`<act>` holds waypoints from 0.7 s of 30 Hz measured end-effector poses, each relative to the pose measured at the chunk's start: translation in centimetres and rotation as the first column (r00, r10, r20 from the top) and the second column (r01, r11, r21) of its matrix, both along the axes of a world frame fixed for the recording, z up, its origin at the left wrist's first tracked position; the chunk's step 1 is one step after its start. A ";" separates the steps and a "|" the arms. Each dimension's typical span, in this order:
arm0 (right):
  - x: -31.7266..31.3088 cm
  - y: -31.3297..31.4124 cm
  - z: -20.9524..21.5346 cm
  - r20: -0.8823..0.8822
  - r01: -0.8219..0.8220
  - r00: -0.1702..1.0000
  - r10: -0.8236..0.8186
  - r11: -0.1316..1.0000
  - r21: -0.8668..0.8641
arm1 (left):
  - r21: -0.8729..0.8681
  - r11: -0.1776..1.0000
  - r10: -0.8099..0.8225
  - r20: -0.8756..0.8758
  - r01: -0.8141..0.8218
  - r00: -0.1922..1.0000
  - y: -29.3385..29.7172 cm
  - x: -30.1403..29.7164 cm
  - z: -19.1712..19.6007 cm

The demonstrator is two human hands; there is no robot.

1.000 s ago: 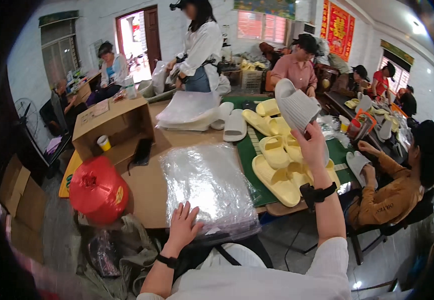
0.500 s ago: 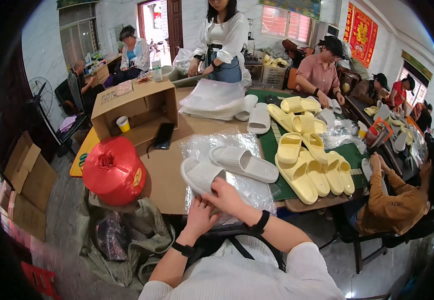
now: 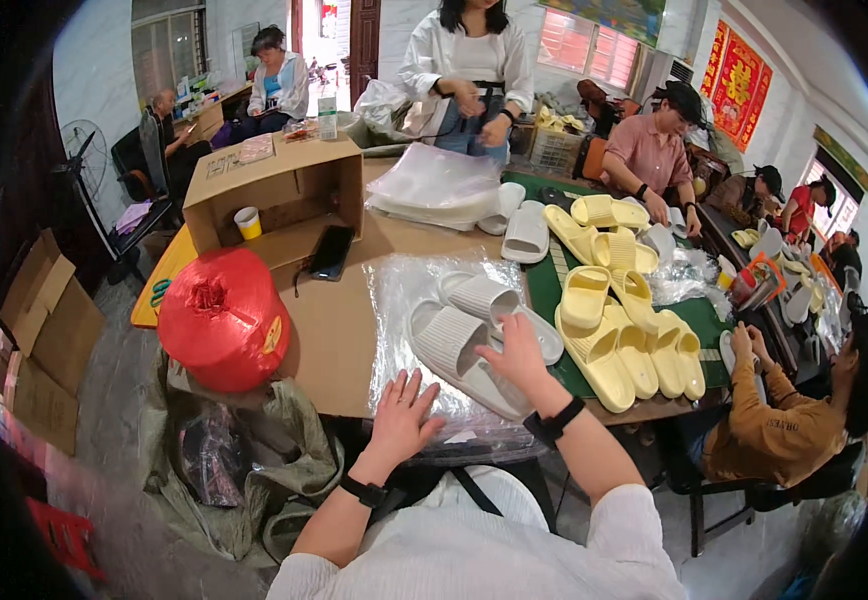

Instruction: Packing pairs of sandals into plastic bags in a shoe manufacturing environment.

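Observation:
Two light grey slippers lie side by side on a stack of clear plastic bags (image 3: 391, 290), toes pointing up and left. The near slipper (image 3: 451, 345) overlaps the far slipper (image 3: 486, 297) slightly. My right hand (image 3: 521, 357) rests over the pair, its thumb by the near slipper's strap opening and its fingers by the far one; thumb and fingers are apart. Palm down and fingers spread, my left hand (image 3: 407, 415) lies flat on the plastic near the table's front edge. It holds nothing.
Yellow slippers (image 3: 594, 345) cover the green mat to the right, grey slippers (image 3: 526, 233) beyond. Leftward are a red twine roll (image 3: 224, 320), a phone (image 3: 331, 252) and an open carton (image 3: 274, 165). More plastic bags (image 3: 444, 185) lie at the back. Several people work around.
The near slipper has moved right and turned, up against the far one, which has also shifted. My right hand moved right with it. My left hand has come away and flattened on the plastic.

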State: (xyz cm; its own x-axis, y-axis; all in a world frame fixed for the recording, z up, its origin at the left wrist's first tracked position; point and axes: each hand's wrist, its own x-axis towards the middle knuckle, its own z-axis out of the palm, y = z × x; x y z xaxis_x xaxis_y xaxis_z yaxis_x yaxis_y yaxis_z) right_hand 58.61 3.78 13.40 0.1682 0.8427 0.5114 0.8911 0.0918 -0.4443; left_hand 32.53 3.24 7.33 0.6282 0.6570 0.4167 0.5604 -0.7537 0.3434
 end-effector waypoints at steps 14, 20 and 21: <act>2.4 0.6 4.5 -0.027 0.053 0.998 -0.052 0.998 0.020 | -0.083 0.996 -0.038 -0.003 0.037 0.999 0.7 -0.3 0.8; 3.1 -7.2 5.5 -0.180 0.137 0.974 -0.135 0.991 -0.002 | -0.064 0.996 0.052 -0.149 -0.062 0.987 0.8 -1.0 3.8; 3.1 -7.7 4.4 -0.169 0.176 0.969 -0.180 0.984 -0.041 | -0.066 0.996 0.055 -0.150 -0.065 0.987 0.5 -0.8 4.0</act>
State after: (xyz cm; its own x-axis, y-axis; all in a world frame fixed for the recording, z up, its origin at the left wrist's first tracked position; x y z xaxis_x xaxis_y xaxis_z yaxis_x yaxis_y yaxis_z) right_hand 61.66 -3.90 17.81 0.3998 0.8036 0.4409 0.8027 -0.0747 -0.5917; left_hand 31.75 3.75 11.31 0.6383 0.7196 0.2735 0.6524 -0.6942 0.3042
